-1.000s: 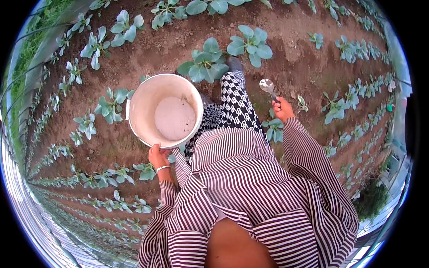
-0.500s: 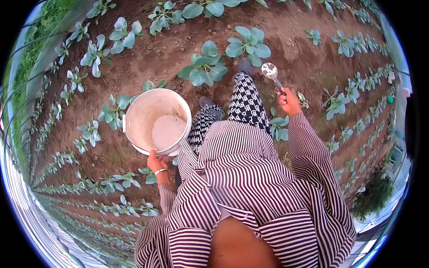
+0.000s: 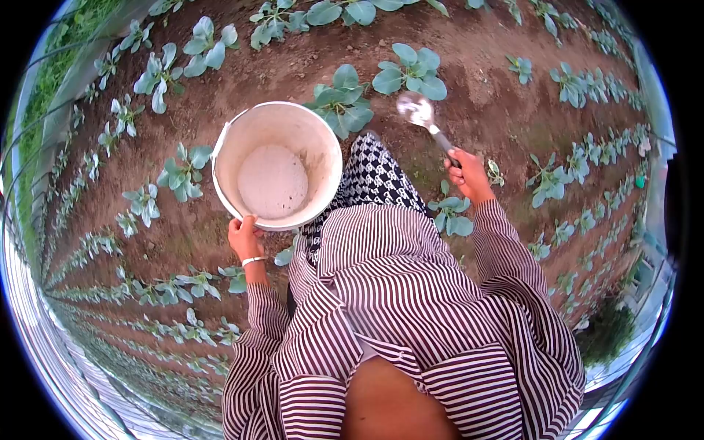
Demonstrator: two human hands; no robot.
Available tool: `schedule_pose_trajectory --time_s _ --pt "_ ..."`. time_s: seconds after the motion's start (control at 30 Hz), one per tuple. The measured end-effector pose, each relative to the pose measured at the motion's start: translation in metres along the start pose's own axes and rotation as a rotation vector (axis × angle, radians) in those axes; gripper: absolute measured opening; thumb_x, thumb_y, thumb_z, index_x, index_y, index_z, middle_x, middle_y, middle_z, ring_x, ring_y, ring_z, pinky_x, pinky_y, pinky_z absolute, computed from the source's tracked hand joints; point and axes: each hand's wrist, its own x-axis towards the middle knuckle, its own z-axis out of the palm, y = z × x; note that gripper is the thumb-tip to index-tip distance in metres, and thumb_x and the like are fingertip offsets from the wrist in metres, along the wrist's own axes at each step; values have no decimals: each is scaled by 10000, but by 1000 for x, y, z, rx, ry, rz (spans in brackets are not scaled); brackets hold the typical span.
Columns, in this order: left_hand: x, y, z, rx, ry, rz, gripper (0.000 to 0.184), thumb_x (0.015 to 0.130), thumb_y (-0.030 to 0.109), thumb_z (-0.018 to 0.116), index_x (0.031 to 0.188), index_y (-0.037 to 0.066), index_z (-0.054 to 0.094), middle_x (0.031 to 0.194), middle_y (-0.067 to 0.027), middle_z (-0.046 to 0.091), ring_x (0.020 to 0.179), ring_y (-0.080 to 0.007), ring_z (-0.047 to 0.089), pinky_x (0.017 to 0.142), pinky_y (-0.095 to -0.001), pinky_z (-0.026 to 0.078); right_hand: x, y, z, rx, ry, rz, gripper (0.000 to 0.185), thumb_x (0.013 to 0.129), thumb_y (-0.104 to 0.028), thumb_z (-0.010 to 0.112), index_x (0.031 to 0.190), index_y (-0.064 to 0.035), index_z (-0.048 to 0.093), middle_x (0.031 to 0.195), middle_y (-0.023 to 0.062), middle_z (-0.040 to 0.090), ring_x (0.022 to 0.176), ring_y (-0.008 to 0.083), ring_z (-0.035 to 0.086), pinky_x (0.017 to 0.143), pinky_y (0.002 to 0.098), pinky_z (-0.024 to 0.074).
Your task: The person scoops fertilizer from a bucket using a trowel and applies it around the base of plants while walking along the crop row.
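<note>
My left hand [image 3: 246, 239] grips the near rim of a white bucket [image 3: 325, 165], which is tilted so that its inside faces me. Its round bottom looks pale, with small dark specks and brownish stains on the wall; whether a thin layer lies there I cannot tell. In my right hand [image 3: 471, 176] is a large metal spoon [image 3: 433, 130] with a dark handle, its bowl pointing up and left. The bowl is smeared by motion and looks whitish. Just beyond the spoon grows a broad-leaved green plant [image 3: 411, 73], and another leafy plant [image 3: 343, 103] stands partly behind the bucket.
Rows of similar plants [image 3: 579, 86] run across brown soil [image 3: 469, 55] on both sides. A small plant [image 3: 451, 213] is close by my right leg. Patterned trousers [image 3: 378, 172] show below the bucket. Curved greenhouse walls [image 3: 33, 323] edge the view.
The bucket has moved up and to the right, held in my left hand, and its bottom shows more fully. The spoon has swung left, nearer the bucket. My legs have shifted.
</note>
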Motion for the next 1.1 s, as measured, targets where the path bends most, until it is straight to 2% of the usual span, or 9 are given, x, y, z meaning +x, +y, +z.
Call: schedule_pose_trajectory --time_s 0.07,0.13,0.27,0.37,0.47,0.6,0.8,1.0,1.1 --pt "-8 11 17 25 -2 57 218 719 99 632 882 -14 543 703 -38 548 561 -119 530 487 -254 463 5 -23 37 -128 -228 62 182 883 -117 534 992 25 502 717 37 536 451 15 344 356 172 257" --pt "-18 24 34 80 11 89 230 715 87 646 903 -11 556 723 -28 554 582 -104 527 501 -232 456 21 -31 69 -250 -453 189 414 899 -110 510 1268 48 408 719 27 531 446 3 339 353 153 267" --pt "-42 47 55 163 -43 167 242 705 59 658 916 -9 562 777 -24 556 632 -94 524 528 -226 464 54 7 145 -557 -652 207 174 875 -144 558 880 30 578 676 54 556 430 37 382 328 178 269" --pt "-54 57 62 367 -27 298 235 691 51 666 896 -7 568 749 -3 533 630 -67 479 552 -208 428 83 50 194 -878 -479 151 286 843 -203 600 736 63 587 618 116 578 411 144 462 355 282 357" --pt "-79 80 76 448 -58 341 286 658 56 684 911 -17 570 771 -2 532 632 -58 473 566 -205 419 132 97 202 -839 -360 134 339 844 -230 599 692 72 579 593 129 575 392 177 466 370 318 381" --pt "-78 89 75 491 -119 385 309 638 82 703 902 -21 580 777 6 529 640 -57 482 579 -209 425 133 96 222 -683 -283 260 180 812 -130 573 780 37 513 647 126 543 364 150 360 308 292 268" --pt "-26 75 34 437 -152 311 297 644 99 688 890 -30 584 745 -10 566 633 -65 511 567 -217 427 129 115 232 -390 -279 277 242 857 -196 564 808 41 562 663 106 579 449 134 471 354 265 333" --pt "66 60 -33 476 -230 361 315 634 135 696 875 -33 582 734 -37 574 611 -90 516 556 -248 442 67 127 290 -527 -279 163 153 856 -139 558 857 14 545 713 86 551 494 78 439 360 219 282" --pt "88 67 -73 621 -221 420 365 602 194 719 853 -31 577 733 -52 560 624 -116 519 570 -273 449 23 153 318 -306 -269 194 148 860 -134 554 862 14 546 720 74 543 480 56 394 364 201 277"
